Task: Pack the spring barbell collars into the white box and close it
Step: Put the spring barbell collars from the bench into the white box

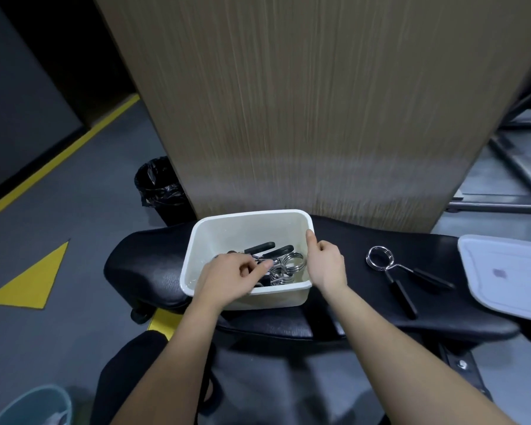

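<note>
The white box (224, 225) stands open on a black padded bench (141, 265). Inside it lie spring barbell collars (290, 262) with chrome coils and black handles. My left hand (232, 279) reaches into the box over its near rim, fingers pinched on a collar there. My right hand (325, 263) grips the box's right wall, thumb on the rim. One more collar (394, 269) lies loose on the bench to the right of the box. The white lid (509, 276) rests flat at the bench's right end.
A tall wooden panel (319, 102) rises just behind the bench. A black-lined bin (158, 188) stands on the floor at the back left, and a pale blue bucket (34, 406) at the bottom left. Metal frame bars (515, 167) lie at the right.
</note>
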Demonstrator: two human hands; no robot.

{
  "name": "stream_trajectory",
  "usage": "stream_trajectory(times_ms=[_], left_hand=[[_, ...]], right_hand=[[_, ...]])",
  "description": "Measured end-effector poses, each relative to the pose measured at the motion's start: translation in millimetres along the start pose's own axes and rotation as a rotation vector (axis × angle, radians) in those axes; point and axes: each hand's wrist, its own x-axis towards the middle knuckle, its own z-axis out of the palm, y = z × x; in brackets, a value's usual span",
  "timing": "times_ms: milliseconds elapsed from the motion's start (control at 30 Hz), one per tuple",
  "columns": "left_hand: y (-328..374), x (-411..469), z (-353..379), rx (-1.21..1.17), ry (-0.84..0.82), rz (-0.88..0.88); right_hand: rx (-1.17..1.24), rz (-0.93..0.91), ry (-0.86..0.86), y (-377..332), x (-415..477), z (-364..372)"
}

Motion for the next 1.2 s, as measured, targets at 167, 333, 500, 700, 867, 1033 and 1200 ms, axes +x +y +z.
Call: stream_trajectory(times_ms=[167, 333, 500, 700, 867, 1033, 1200], left_hand=[[1, -9, 2, 0.2, -0.033, 0.111], [-2, -6, 5, 0.254, 0.007, 0.162], [-4, -4, 8, 0.31, 0.079, 0.218], [-6, -4, 10, 0.408, 0.116, 0.226], [-5, -2, 10, 0.428, 0.111, 0.188], [1, -4, 7, 0.459, 0.101, 0.108], [12, -8, 3, 0.454, 0.096, 0.015]], right_hand=[[0.084, 0.029, 0.042, 6, -11, -13], [-0.189, -0.028, 0.335, 61, -8, -55], [-0.468, 0.175, 0.217, 110, -2, -90], [-0.508, 0.198, 0.184, 118, 4, -94], [-0.275, 0.188, 0.165, 109, -2, -92], [-0.011, -0.066, 0.175, 71, -10, -94], [0.202, -0.284, 0.158, 7, -32, -108]])
